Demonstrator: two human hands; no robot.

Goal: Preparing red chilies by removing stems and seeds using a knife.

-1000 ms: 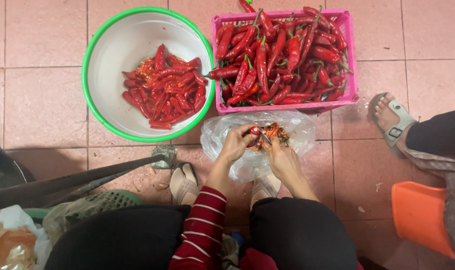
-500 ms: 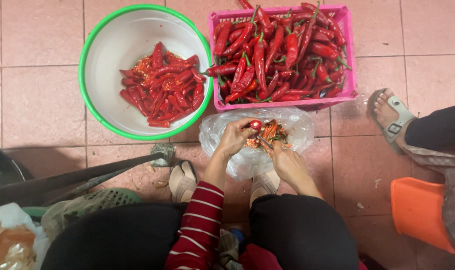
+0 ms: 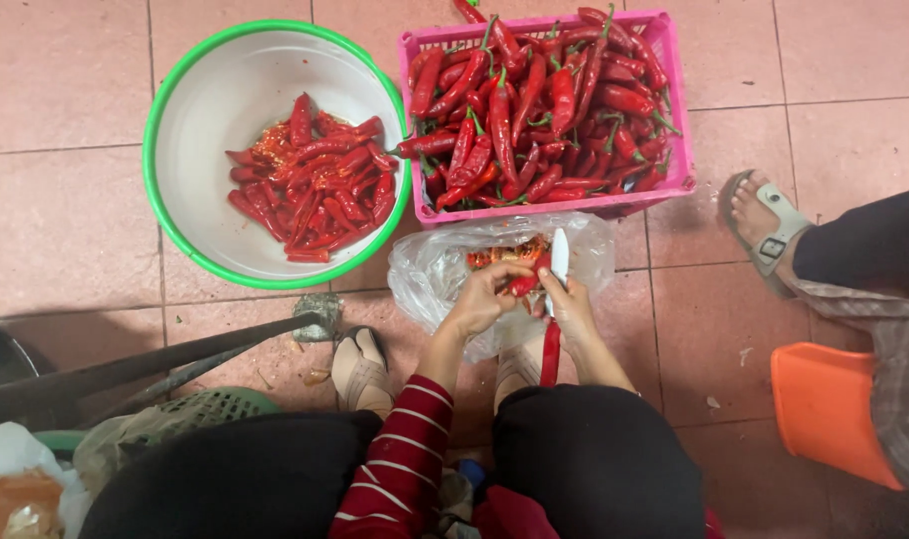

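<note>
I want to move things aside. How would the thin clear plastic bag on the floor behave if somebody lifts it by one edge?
The clear plastic bag looks thin and crumpled, so it would probably sag limply. It lies open with chilli scraps on it, which would likely slide off. It seems very light and may shift easily.

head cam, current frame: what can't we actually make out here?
- Head view: contents of the clear plastic bag are blurred by the film and partly covered by the left hand.
- The white knife blade shows, but the right hand hides the grip on its red handle.
- The red chilli held by the left hand is too small to tell if it is cut.
- The orange plastic stool is partly hidden by another person's clothing.
</note>
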